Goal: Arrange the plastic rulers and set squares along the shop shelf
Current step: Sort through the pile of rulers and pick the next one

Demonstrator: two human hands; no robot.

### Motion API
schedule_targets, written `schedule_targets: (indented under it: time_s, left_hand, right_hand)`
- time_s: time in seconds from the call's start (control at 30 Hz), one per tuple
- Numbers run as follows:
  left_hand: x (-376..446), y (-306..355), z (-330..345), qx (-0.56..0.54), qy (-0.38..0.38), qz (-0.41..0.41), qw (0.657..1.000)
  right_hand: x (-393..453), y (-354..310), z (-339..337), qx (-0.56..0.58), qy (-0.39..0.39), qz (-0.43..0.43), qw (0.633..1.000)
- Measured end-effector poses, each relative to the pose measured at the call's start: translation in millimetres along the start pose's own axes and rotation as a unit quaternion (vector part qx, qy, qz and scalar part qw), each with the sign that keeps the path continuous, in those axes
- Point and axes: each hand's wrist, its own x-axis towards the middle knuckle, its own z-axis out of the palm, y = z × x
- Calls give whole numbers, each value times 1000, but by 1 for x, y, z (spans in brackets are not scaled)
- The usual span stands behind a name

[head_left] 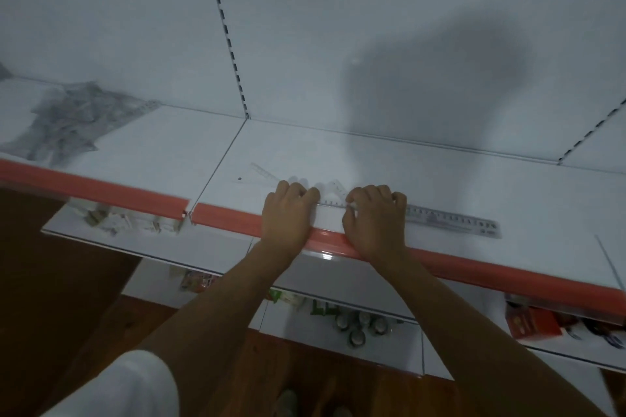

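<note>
Both hands rested curled, knuckles up, on the white shelf just behind its orange edge strip. The left hand and right hand each pinched the clear ruler lying along the front. A clear set square showed between the hands, another set square lay just left, and a heap of clear rulers sat far left.

Legible text: none. Ruler, right on shelf: graduation marks and a printed line, too blurred to read. Set square, between the hands: scale ticks only. Packets on lower shelf: print unreadable.
</note>
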Motion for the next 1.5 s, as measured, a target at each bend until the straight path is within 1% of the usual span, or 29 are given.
schedule_targets:
  time_s: [0.17,0.33,0.4,0.5,0.57,0.67,0.77,0.83,0.9,0.97,1.03,1.1,1.17,1.2,1.27,1.33,1.4,1.5]
  left_hand:
    - [-2,2,-2,26,-7,-6,1000]
    - [-4,6,-9,56,-3,-10,998]
    - [-8,3,-18,59,-9,-28,998]
    - [-22,-14,-42,4,-16,-79,997]
    - [-32,-35,-64,-34,-19,-110,993]
    - [-36,-74,-104,-53,-45,-170,983]
    - [-41,-121,-157,-39,-29,-209,977]
    - [-53,-156,-195,-33,-24,-242,969]
    - [-75,-195,-230,-29,-25,-281,959]
    - [-103,-230,-259,-22,-12,-321,947]
    - [-129,-262,-284,-3,3,-354,935]
    - [-154,-290,-305,21,4,-387,922]
    - [-172,-315,-324,31,3,-416,909]
    - [-180,-326,-332,35,4,-426,904]
    - [-192,-347,-345,38,9,-440,897]
    - [-198,-368,-352,47,19,-449,892]
    - [-200,-389,-354,50,28,-456,888]
    - [-197,-423,-349,46,14,-479,877]
  right_hand:
    - [-1,0,-2,2,-3,-7,1000]
    - [1,-1,-6,6,-32,4,999]
    - [0,-2,-12,23,-25,5,999]
    - [1,-5,-21,71,-5,6,997]
    - [12,-23,-29,107,-33,-6,994]
    - [49,-85,-42,180,-73,-80,978]
    - [89,-174,-62,230,-71,-159,958]
    - [106,-236,-71,261,-75,-196,942]
    - [116,-296,-78,278,-79,-240,927]
    - [119,-352,-79,271,-91,-285,915]
    - [120,-403,-77,273,-104,-307,906]
    - [117,-452,-75,302,-132,-318,889]
    - [111,-493,-76,318,-156,-344,870]
    - [108,-512,-75,311,-153,-363,865]
    - [105,-545,-73,275,-125,-402,864]
    - [106,-573,-67,255,-111,-422,863]
    - [114,-598,-54,253,-118,-432,857]
    - [132,-629,-27,224,-127,-456,852]
